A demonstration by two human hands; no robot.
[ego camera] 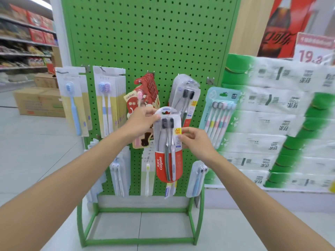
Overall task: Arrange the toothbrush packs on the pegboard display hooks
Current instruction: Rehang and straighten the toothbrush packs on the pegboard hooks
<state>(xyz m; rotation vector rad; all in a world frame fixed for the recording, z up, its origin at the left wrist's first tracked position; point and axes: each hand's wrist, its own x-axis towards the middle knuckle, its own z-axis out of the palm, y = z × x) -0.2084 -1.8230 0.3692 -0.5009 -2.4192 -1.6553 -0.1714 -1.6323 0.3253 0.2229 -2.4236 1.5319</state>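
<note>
**Colgate twin pack held in front of the pegboard, not yet on a hook**

Head view: Both hands hold one Colgate pack (167, 147) upright, just in front of the green pegboard (145, 42). The left hand (143, 122) pinches the top edge beside the hang tab. The right hand (197, 140) pinches the right edge about halfway down. The tab is clear of any hook.

The pack is a clear blister on a card and holds two brushes with dark bristles. It looks light and fairly stiff, though the plastic face is probably slick and the card would flex if squeezed. Holding it by the edges, as it is held now, seems sound, and it leaves the tab slot open for threading.

Up and to the right, matching packs (184, 95) hang on a hook, which is the likely destination. Red packs (145, 95) hang to their left and a pastel multi-pack (217, 109) to their right. Above the multi-pack, one hook bracket (210, 80) appears to hold nothing.

Cardboard boxes (39, 102) stand on the floor at far left. They are closed, so their contents cannot be seen.
</note>
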